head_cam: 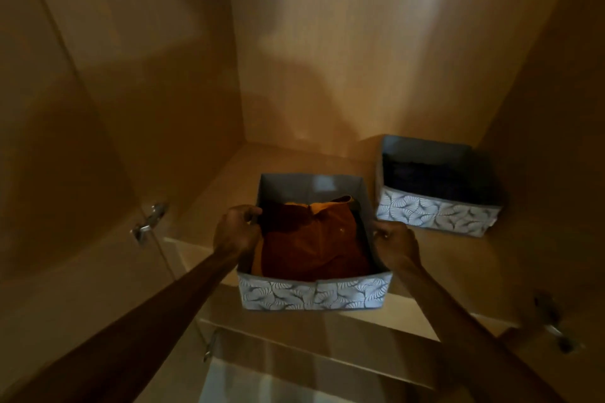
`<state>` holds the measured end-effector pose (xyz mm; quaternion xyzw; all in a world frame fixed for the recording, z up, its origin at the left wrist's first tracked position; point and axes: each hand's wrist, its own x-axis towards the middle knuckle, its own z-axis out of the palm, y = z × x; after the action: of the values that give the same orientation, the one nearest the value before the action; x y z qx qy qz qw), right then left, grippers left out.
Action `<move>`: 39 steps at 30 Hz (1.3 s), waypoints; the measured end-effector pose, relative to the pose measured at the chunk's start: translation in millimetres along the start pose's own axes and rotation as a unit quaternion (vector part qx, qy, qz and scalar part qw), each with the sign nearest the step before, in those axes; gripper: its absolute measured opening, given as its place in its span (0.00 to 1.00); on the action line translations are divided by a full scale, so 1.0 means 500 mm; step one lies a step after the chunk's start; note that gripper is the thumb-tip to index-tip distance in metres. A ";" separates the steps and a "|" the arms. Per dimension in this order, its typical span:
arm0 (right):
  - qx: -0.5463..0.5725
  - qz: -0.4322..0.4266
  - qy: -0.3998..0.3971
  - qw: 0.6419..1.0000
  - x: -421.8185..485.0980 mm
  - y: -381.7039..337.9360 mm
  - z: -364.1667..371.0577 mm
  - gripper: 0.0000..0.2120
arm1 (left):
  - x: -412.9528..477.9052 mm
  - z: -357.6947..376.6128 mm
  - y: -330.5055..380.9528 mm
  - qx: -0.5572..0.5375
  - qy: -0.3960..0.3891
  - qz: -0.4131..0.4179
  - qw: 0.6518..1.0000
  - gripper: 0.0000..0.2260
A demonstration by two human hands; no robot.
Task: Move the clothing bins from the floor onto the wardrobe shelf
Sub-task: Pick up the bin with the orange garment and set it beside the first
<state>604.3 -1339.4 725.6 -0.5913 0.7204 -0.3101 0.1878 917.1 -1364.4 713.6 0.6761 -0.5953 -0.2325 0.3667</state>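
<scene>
Left hand [236, 232] was closed on the left wall of the near bin [314, 294], fingers curled over the rim, thumb side toward the clothes. Right hand [394, 244] was clamped likewise on the right wall, fingers folded over its top edge. Both forearms reached up and in from the lower corners of the view. The bin sat between the hands, its back part over the shelf [209, 206], its patterned front face overhanging the shelf's front edge. Whether the base rested fully on the board or was still partly carried could not be told. Inside lay folded clothes [314, 242], rust-brown on top with an orange layer showing at the collar, filling the bin nearly wall to wall. A second bin [435, 214], same pattern, held dark clothes and stood on the shelf to the right, further back and near the right side wall. The two bins were apart, a narrow strip of bare board between them. Left of the near bin the shelf was open up to the left wall; behind it, bare board ran to the back panel. A metal hinge [149, 221] sat on the left door edge.
</scene>
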 end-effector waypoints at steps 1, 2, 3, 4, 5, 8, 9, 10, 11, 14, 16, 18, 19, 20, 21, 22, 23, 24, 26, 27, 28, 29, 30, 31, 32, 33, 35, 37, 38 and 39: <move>0.001 0.002 0.012 1.000 0.018 0.000 0.002 0.15 | 0.031 0.015 -0.001 0.009 -0.012 0.012 1.000 0.12; 0.000 0.007 0.018 1.000 0.034 -0.003 0.004 0.14 | 0.058 0.027 0.000 0.009 -0.025 0.020 0.999 0.13; -0.010 0.016 0.012 1.000 0.048 -0.009 0.006 0.15 | 0.080 0.034 0.006 -0.010 -0.048 0.019 0.999 0.15; -0.023 0.022 -0.001 0.999 0.071 -0.015 0.011 0.17 | 0.108 0.036 0.018 -0.046 -0.098 0.007 0.994 0.21; -0.033 0.028 -0.024 0.999 0.089 -0.018 0.016 0.21 | 0.127 0.034 0.030 -0.088 -0.170 -0.008 0.981 0.29; 0.036 0.037 -0.078 0.996 0.132 -0.033 0.012 0.35 | 0.187 0.015 0.054 -0.018 -0.371 0.011 0.928 0.58; 0.069 0.030 -0.099 0.992 0.142 -0.038 0.008 0.37 | 0.201 0.007 0.056 0.057 -0.408 0.039 0.910 0.62; 0.081 0.010 -0.130 0.988 0.144 -0.041 0.003 0.38 | 0.209 0.000 0.054 0.125 -0.422 0.070 0.895 0.65; 0.069 -0.010 -0.168 0.983 0.146 -0.044 0.000 0.40 | 0.220 -0.001 0.047 0.165 -0.417 0.094 0.889 0.65; -0.019 -0.048 -0.246 0.968 0.152 -0.041 -0.002 0.48 | 0.249 0.021 0.013 0.162 -0.335 0.122 0.920 0.63; -0.069 -0.076 -0.221 0.970 0.171 -0.030 0.013 0.49 | 0.264 0.040 -0.002 0.162 -0.254 0.138 0.944 0.55; -0.111 -0.105 -0.148 0.977 0.190 -0.018 0.034 0.40 | 0.267 0.055 -0.007 0.182 -0.177 0.177 0.951 0.43; -0.127 -0.106 -0.111 0.980 0.199 -0.018 0.049 0.36 | 0.265 0.065 -0.012 0.191 -0.141 0.201 0.950 0.39; -0.138 -0.099 -0.073 0.983 0.200 -0.022 0.064 0.33 | 0.257 0.071 -0.016 0.204 -0.110 0.225 0.947 0.36; -0.150 -0.090 -0.036 0.984 0.196 -0.024 0.081 0.30 | 0.248 0.078 -0.024 0.221 -0.090 0.238 0.942 0.36; -0.171 -0.098 -0.001 0.980 0.189 -0.022 0.099 0.26 | 0.241 0.086 -0.033 0.238 -0.076 0.246 0.936 0.37; -0.196 -0.114 0.018 0.974 0.181 -0.016 0.119 0.25 | 0.238 0.094 -0.047 0.249 -0.067 0.258 0.931 0.39; -0.220 -0.125 0.019 0.967 0.171 -0.012 0.135 0.26 | 0.235 0.101 -0.060 0.251 -0.070 0.272 0.926 0.41; -0.248 -0.119 0.009 0.961 0.164 0.005 0.153 0.36 | 0.241 0.104 -0.077 0.254 -0.073 0.296 0.918 0.43; -0.255 -0.119 0.014 0.959 0.165 0.007 0.154 0.41 | 0.251 0.105 -0.083 0.265 -0.077 0.304 0.912 0.43; -0.265 -0.124 0.018 0.956 0.170 0.004 0.150 0.44 | 0.261 0.103 -0.083 0.278 -0.086 0.309 0.905 0.43; -0.277 -0.132 0.019 0.952 0.177 -0.001 0.144 0.44 | 0.274 0.103 -0.084 0.290 -0.101 0.305 0.901 0.43; -0.294 -0.131 0.012 0.947 0.185 -0.010 0.138 0.45 | 0.286 0.104 -0.082 0.295 -0.121 0.292 0.902 0.44; -0.312 -0.121 0.005 0.942 0.193 -0.017 0.135 0.45 | 0.297 0.104 -0.078 0.295 -0.142 0.277 0.903 0.45; -0.325 -0.113 0.003 0.939 0.202 -0.023 0.133 0.45 | 0.308 0.106 -0.072 0.294 -0.158 0.265 0.905 0.47; -0.345 -0.113 0.010 0.932 0.212 -0.026 0.134 0.46 | 0.319 0.109 -0.068 0.296 -0.161 0.262 0.904 0.47; -0.396 -0.085 0.022 0.914 0.232 -0.027 0.145 0.47 | 0.335 0.112 -0.058 0.303 -0.179 0.254 0.901 0.49; -0.432 -0.064 0.017 0.900 0.249 -0.031 0.154 0.47 | 0.350 0.113 -0.049 0.304 -0.189 0.245 0.901 0.51; -0.439 -0.070 0.018 0.895 0.256 -0.033 0.156 0.47 | 0.356 0.114 -0.044 0.307 -0.188 0.244 0.901 0.51; -0.447 -0.078 0.028 0.891 0.265 -0.035 0.159 0.47 | 0.364 0.115 -0.042 0.308 -0.187 0.242 0.901 0.51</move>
<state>637.2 -1487.5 691.6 -0.6582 0.7393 0.0148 -0.1414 920.4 -1554.2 683.8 0.5345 -0.8400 -0.0645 0.0671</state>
